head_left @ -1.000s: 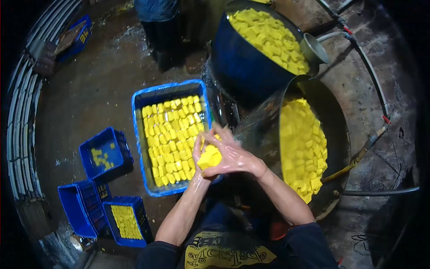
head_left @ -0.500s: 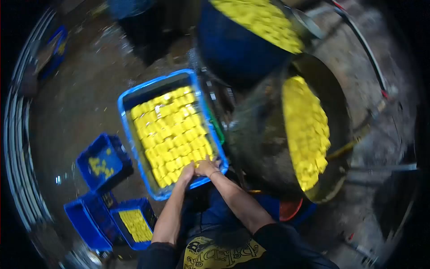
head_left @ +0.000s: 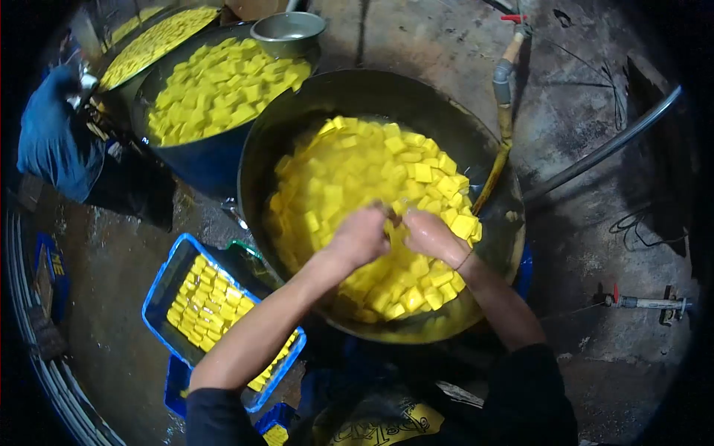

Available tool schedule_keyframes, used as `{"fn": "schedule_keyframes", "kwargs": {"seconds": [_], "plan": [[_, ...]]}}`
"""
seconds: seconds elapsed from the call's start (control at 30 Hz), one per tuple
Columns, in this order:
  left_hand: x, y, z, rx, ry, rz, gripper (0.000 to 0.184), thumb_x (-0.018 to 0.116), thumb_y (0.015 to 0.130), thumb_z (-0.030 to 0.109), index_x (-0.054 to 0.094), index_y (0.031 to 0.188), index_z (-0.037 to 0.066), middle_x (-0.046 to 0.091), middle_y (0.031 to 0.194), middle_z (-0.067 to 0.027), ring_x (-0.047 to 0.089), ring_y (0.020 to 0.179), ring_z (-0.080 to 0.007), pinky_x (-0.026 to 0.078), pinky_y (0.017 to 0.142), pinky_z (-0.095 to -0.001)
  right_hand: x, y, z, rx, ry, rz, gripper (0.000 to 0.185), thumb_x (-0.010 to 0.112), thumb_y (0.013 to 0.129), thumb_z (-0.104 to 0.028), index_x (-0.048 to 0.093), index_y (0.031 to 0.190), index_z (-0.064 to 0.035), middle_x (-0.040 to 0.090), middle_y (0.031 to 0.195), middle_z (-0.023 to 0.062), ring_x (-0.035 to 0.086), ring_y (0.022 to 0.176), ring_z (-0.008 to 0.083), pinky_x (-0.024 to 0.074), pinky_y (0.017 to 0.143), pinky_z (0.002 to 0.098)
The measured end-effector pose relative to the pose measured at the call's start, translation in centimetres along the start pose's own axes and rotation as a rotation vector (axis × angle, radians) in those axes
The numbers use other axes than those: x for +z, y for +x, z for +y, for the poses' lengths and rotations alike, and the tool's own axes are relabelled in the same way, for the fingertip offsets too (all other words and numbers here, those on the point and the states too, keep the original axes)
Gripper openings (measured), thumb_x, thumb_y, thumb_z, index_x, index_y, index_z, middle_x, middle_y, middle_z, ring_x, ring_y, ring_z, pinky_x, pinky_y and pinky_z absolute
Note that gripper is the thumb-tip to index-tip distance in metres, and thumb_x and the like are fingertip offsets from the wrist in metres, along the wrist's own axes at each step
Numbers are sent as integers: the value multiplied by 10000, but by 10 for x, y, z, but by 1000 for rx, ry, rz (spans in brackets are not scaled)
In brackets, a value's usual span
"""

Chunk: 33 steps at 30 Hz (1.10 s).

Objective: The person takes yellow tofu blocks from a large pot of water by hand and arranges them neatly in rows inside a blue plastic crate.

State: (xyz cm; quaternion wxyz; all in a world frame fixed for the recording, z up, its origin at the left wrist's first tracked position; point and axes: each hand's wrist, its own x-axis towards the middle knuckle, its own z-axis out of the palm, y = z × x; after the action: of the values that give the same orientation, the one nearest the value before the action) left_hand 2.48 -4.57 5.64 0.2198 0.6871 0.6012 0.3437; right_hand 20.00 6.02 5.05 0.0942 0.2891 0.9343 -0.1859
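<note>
- Apparently, blocks (head_left: 423,173) are being reached for in the near pot (head_left: 379,88).
- Left hand (head_left: 361,236) and right hand (head_left: 433,236) look curled; any hold cannot be told.
- Gentle gripping seems needed.

Bare forearms (head_left: 260,320) forward, left hand (head_left: 361,236) and right hand (head_left: 433,236) close together (grip too blurred to tell).

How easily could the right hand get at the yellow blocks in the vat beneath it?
Likely yes, quite easily: the right hand is over the vat, close by the yellow blocks, and nothing visible stands in the way.
</note>
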Motion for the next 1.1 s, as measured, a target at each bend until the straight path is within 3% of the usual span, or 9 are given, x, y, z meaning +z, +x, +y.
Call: {"fn": "schedule_keyframes", "kwargs": {"seconds": [0.1, 0.33, 0.5, 0.57, 0.73, 0.8, 0.97, 1.03, 1.1], "plan": [[90, 31, -28, -111, 379, -466, 220, 636, 823, 183, 645, 1012, 72, 619, 1027, -165, 639, 915, -307, 524, 738, -380, 23, -1, 47, -26, -134, -541, 360, 715, 727, -132, 632, 1037, 32, 646, 973, 245, 630, 934, 367, 515, 797, 439], [134, 41, -64, -62, 571, -659, 184, 511, 892, 125, 650, 1008, 91, 624, 1024, -157, 646, 903, -267, 523, 674, -340, 48, 15, 103, -292, -54, -602, 426, 787, 711, -225, 681, 1111, -122, 685, 1016, 138, 645, 995, 309, 513, 860, 428], [76, 72, -113, -226, 360, -716, 164, 560, 856, 120, 655, 976, 60, 618, 1027, -112, 613, 1016, -274, 535, 757, -367, 5, 105, 139, -398, 383, -287, 300, 733, 771, -290, 693, 982, -81, 693, 1011, 116, 648, 928, 273, 512, 818, 362], [48, 76, -135, 57, 505, -626, 163, 606, 745, 72, 668, 894, 51, 621, 955, -141, 544, 1095, -326, 496, 898, -405, -6, 153, 130, -245, 382, -230, 264, 731, 758, -291, 700, 914, -81, 684, 897, 128, 650, 848, 288, 526, 753, 373], [34, 67, -194, -32, 599, -476, 190, 657, 691, 91, 671, 878, 59, 608, 1004, -169, 517, 1139, -269, 474, 921, -397, 29, 254, 88, 232, 48, 44, 283, 710, 745, -239, 694, 913, -12, 691, 833, 148, 674, 775, 254, 545, 695, 390], [38, 73, -218, -253, 464, -801, 217, 682, 685, 110, 676, 890, 41, 599, 1035, -174, 561, 1059, -323, 475, 917, -412, 67, 286, 101, 262, 80, -13, 305, 722, 738, -244, 691, 927, -6, 692, 848, 158, 673, 783, 258, 544, 697, 398], [37, 65, -243, -200, 285, -570, 454, 751, 677, 215, 635, 1076, 32, 639, 1031, -138, 619, 909, -310, 511, 825, -392, 56, 266, 112, 288, 513, -82, 348, 765, 736, -237, 687, 968, 11, 692, 874, 156, 664, 799, 282, 545, 718, 402], [58, 49, -278, -284, -857, -113, 541, 723, 750, 335, 589, 1184, 42, 632, 1019, -79, 604, 890, -207, 510, 788, -347, 36, 254, 123, 436, 643, -356, 632, 749, 767, -142, 486, 1319, 19, 538, 1321, 193, 514, 1228, 297, 423, 1028, 363], [24, 68, -218, -390, -923, -28, 490, 612, 759, 195, 577, 1221, 35, 631, 991, -73, 595, 858, -205, 499, 778, -328, 46, 231, 143, 272, 817, -151, 557, 775, 755, -154, 547, 1231, 21, 587, 1217, 155, 547, 1143, 268, 446, 969, 350]]}}
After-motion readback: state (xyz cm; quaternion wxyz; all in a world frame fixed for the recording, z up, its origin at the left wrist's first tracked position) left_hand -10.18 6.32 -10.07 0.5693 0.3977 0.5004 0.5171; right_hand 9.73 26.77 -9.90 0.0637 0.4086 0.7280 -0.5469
